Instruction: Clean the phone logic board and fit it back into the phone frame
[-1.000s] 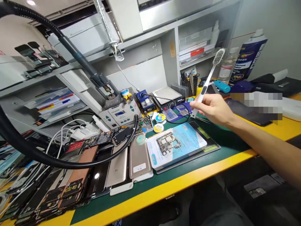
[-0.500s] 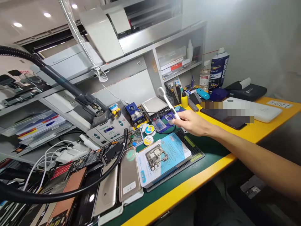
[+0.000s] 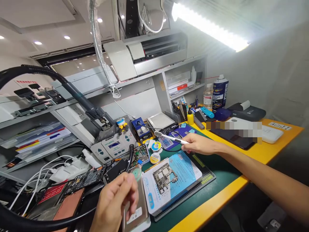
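A toothbrush (image 3: 169, 137) with a white handle is pinched in my right hand (image 3: 196, 144), its bristled head pointing left above the bench. Below and to the left of that hand, a phone logic board (image 3: 164, 176) lies on a blue-and-white box (image 3: 185, 167). My left hand (image 3: 117, 201) hovers at the bottom of the view, left of the box and over a gold phone back (image 3: 142, 206). Its fingers are loosely bent and a little apart, with no object visible in them.
A black hose (image 3: 82, 212) curves across phone parts on the left, before a rework station (image 3: 113, 143). Solder reels (image 3: 154, 158) sit behind the box. A yellow bottle (image 3: 190, 117), a spray can (image 3: 220, 93) and a dark phone (image 3: 231, 137) stand or lie farther right.
My left hand has come into view from below. The toothbrush in my right hand has tipped from steep to nearly level, its head moving left and down. The camera view has tilted up.
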### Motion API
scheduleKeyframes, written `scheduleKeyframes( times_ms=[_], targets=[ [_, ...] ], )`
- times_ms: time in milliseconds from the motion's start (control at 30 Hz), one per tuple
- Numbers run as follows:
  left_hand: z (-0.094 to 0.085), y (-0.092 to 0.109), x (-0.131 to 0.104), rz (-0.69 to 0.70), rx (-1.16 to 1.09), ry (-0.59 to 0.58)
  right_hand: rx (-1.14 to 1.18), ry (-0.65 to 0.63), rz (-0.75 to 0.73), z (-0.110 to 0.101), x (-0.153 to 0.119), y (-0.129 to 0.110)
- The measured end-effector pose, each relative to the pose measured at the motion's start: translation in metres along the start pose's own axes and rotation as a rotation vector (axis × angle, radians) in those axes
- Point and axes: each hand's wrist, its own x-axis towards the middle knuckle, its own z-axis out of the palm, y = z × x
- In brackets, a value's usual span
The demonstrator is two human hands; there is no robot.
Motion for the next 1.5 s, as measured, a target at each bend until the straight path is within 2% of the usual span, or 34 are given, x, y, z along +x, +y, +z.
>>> scheduleKeyframes(
  times_ms=[67, 167, 400, 633, 800, 967, 1100, 1333, 1500],
  targets=[
    [0.014, 0.011, 0.016, -0.020, -0.128, -0.042, 0.013, -0.003, 0.008, 0.000, 0.001, 0.002],
    [0.024, 0.019, 0.024, -0.049, -0.250, -0.092, 0.028, -0.008, 0.021, 0.001, 0.002, 0.006],
    [0.022, 0.021, 0.023, -0.070, -0.421, -0.152, 0.056, -0.024, 0.052, 0.001, 0.001, 0.011],
    [0.028, 0.011, 0.021, -0.056, -0.530, -0.253, 0.049, -0.037, 0.086, 0.001, 0.004, 0.019],
    [0.031, 0.007, 0.019, -0.067, -0.586, -0.330, 0.041, -0.036, 0.083, 0.002, 0.004, 0.015],
    [0.035, 0.000, 0.016, -0.003, -0.495, -0.261, 0.025, -0.043, 0.078, 0.002, 0.000, 0.004],
    [0.039, -0.006, 0.013, -0.008, -0.408, -0.191, 0.005, -0.042, 0.082, 0.001, -0.002, -0.001],
    [0.036, -0.019, 0.009, -0.001, -0.287, -0.154, -0.024, -0.029, 0.064, 0.001, -0.003, -0.007],
    [0.033, -0.024, 0.005, 0.003, -0.272, -0.137, -0.036, -0.005, 0.067, 0.003, -0.003, -0.020]
  ],
)
